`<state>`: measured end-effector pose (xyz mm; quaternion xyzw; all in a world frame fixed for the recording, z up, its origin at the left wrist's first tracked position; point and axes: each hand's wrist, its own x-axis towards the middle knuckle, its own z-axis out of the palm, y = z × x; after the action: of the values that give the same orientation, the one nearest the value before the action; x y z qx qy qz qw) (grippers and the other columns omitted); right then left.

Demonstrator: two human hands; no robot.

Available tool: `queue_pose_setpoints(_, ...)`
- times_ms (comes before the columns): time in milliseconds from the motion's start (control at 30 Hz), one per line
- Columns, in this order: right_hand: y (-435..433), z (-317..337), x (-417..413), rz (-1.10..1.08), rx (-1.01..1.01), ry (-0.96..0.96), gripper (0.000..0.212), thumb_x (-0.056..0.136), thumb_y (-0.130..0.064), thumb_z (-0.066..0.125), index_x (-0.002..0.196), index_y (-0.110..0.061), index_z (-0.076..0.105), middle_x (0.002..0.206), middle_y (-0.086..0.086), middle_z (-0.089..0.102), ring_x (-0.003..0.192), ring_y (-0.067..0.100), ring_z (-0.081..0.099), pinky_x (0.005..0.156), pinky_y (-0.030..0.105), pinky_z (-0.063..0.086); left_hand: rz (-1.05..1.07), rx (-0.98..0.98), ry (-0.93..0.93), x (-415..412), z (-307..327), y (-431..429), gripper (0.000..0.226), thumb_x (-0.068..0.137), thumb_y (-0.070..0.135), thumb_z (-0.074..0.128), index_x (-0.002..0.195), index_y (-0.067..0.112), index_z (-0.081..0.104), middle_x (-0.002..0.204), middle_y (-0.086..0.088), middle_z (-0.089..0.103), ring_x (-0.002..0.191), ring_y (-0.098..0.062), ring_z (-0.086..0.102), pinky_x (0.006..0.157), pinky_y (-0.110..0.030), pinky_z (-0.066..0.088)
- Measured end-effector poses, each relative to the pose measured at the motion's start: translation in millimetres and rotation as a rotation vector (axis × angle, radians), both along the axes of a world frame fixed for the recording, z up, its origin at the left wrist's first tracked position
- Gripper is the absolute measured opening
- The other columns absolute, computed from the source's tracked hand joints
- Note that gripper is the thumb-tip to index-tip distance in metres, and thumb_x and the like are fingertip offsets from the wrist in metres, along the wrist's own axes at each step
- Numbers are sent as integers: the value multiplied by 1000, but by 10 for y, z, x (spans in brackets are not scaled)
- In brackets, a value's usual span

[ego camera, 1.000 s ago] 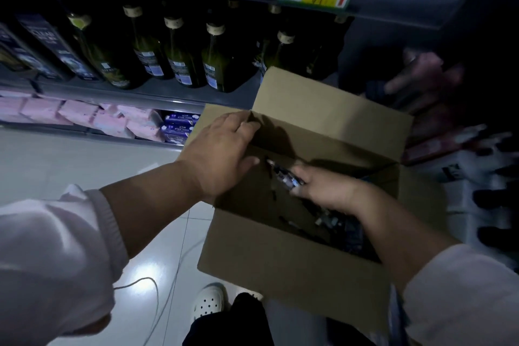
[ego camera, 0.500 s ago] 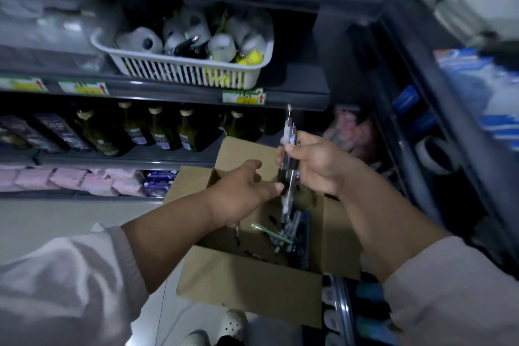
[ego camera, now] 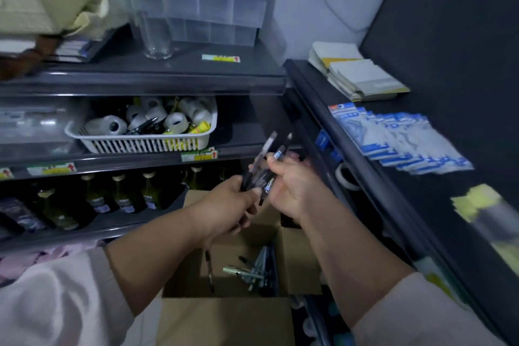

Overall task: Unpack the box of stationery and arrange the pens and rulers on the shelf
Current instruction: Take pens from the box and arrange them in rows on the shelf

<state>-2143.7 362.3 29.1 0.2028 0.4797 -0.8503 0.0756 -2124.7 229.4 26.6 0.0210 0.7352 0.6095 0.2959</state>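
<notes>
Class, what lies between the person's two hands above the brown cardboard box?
A bunch of dark pens, gripped by left hand and right hand; head view.

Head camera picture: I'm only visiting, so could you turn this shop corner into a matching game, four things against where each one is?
Things:
1. white slotted plastic basket
2. tall clear glass
3. bundle of dark pens
4. blue-and-white flat packets

Places:
A. in the grip of the left hand and right hand, above the open brown cardboard box
B. on the dark right-hand shelf
C. on the top shelf
D. one shelf above the green bottles

Pairs: 1-D, 2-C, 3-A, 4-B
</notes>
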Motion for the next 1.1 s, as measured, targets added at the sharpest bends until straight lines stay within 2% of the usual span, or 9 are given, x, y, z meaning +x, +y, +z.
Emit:
queue_pose_setpoints(200, -10, 358, 626, -125, -9, 63, 28, 103, -6, 28, 93, -4, 55, 81, 14, 63, 75, 25, 61, 68, 39, 50, -111, 6, 76, 342, 324, -55, 20, 102, 29, 38, 104, 16, 54, 73, -3, 53, 47, -11, 41, 39, -17, 29)
queue_pose_setpoints(300, -46, 450, 997, -193, 22, 94, 27, 99, 3, 27, 108, -2, 53, 89, 20, 61, 65, 25, 66, 57, 33, 54, -192, 22, 83, 581, 464, -103, 20, 101, 28, 40, 102, 13, 53, 70, -2, 53, 45, -10, 41, 39, -17, 26)
queue_pose_setpoints(400, -59, 558, 1390, -304, 13, 102, 25, 97, 6, 30, 104, -1, 53, 98, 25, 58, 57, 25, 64, 49, 29, 53, -253, 94, 48, 837, 593, -115, 17, 101, 26, 41, 97, 14, 53, 69, -3, 52, 44, -9, 41, 39, -17, 22)
queue_pose_setpoints(500, -33, 658, 1819, -434, 42, 81, 22, 97, 7, 35, 94, -5, 54, 80, 16, 69, 59, 23, 67, 56, 33, 54, -304, 194, 0, 1083, 682, -50, 15, 101, 21, 43, 92, 12, 51, 68, -6, 52, 42, -9, 40, 36, -15, 18)
queue_pose_setpoints(600, 20, 768, 2276, -537, 74, 57, 25, 97, 8, 36, 90, -10, 52, 76, 12, 68, 61, 22, 68, 51, 31, 54, -375, 259, -20, 1335, 736, 105, 14, 99, 20, 46, 94, 10, 54, 70, -8, 56, 45, -12, 44, 38, -14, 22)
queue_pose_setpoints(767, 148, 938, 2978, -661, 159, 86, 21, 97, 6, 39, 93, -9, 53, 96, 19, 58, 75, 27, 57, 75, 43, 49, -482, 231, -2, 1911, 918, 404, 15, 98, 22, 50, 87, 16, 58, 68, -3, 59, 51, -13, 50, 34, -16, 29)
queue_pose_setpoints(967, 278, 1100, 3942, -764, 97, 157, 21, 97, 4, 41, 110, -4, 55, 97, 20, 64, 68, 27, 65, 50, 35, 55, -574, 317, -30, 2759, 1125, 821, 12, 98, 20, 49, 96, 16, 60, 70, -2, 61, 48, -10, 54, 38, -17, 34)
queue_pose_setpoints(1033, 343, 1138, 4358, -854, 154, 176, 19, 96, 6, 42, 99, -4, 57, 86, 14, 65, 67, 22, 63, 50, 30, 54, -607, 334, -44, 3129, 1183, 983, 11, 98, 20, 48, 94, 17, 58, 62, 2, 62, 46, -9, 56, 39, -17, 35)
queue_pose_setpoints(1100, 439, 1144, 4804, -961, 312, 184, 21, 94, 8, 44, 93, -9, 57, 80, 8, 64, 72, 21, 60, 61, 32, 52, -638, 336, -68, 3523, 1227, 1145, 12, 98, 20, 48, 92, 15, 57, 62, 0, 60, 51, -12, 55, 38, -17, 34)
